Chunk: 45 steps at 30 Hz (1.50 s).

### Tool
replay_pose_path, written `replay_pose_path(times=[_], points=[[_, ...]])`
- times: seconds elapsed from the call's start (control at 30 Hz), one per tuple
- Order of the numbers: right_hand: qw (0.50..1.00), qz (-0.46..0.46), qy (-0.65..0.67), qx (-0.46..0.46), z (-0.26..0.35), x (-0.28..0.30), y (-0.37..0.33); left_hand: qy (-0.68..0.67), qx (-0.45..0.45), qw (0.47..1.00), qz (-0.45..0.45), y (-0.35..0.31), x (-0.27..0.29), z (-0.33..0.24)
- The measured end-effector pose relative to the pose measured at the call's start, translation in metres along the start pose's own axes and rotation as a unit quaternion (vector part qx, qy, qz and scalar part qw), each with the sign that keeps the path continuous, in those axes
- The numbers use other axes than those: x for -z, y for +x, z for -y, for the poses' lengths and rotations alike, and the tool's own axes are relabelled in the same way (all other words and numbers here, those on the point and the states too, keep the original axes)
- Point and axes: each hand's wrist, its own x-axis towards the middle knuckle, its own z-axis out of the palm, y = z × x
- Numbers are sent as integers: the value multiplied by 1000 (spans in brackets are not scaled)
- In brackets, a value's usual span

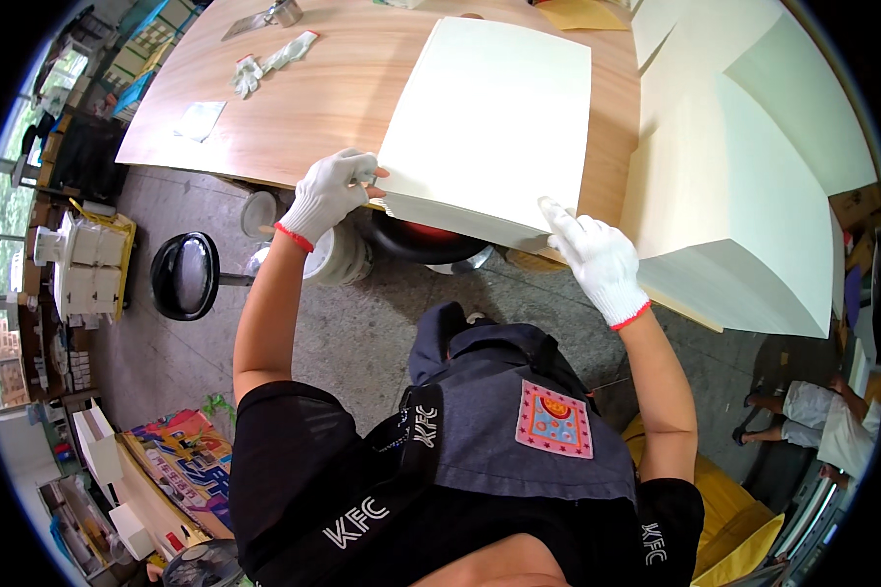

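A thick stack of large white paper sheets (489, 117) lies on the wooden table, its near edge at the table's front. My left hand (331, 194), in a white knit glove with a red cuff and bare thumb and index tips, is curled at the near left corner of the stack. Those tips pinch at the sheet edges; how many sheets are between them is too small to tell. At the near right corner, my right hand (597, 259), in a matching glove, rests with its fingers stretched out. Its thumb is not clearly visible.
More large pale sheets (724, 176) stand stacked and curling on the right. A pair of gloves (274, 61), a metal cup (286, 12) and a small white packet (200, 120) lie on the table (333, 108). Below are a black stool (184, 276) and a white bucket (339, 258). Another person (822, 411) is at far right.
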Motion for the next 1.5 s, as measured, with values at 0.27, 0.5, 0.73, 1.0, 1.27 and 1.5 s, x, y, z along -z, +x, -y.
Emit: replay_pose_path(times=[0.27, 0.5, 0.73, 1.0, 1.27, 1.5], points=[[1000, 17, 0, -3, -1, 1, 1, 35, -19, 999, 35, 4, 5, 2], [1000, -8, 25, -1, -1, -2, 0, 67, -86, 994, -22, 0, 0, 7], [999, -17, 29, -8, -1, -6, -1, 83, -91, 992, -25, -2, -4, 11], [998, -56, 22, -1, -1, -15, -2, 58, -88, 994, -15, 3, 1, 8], [995, -99, -1, -2, 6, -19, -6, 78, -82, 994, -2, 0, 4, 1], [994, -84, -13, -75, 21, -58, -24, 116, -57, 991, 36, 11, 8, -9]])
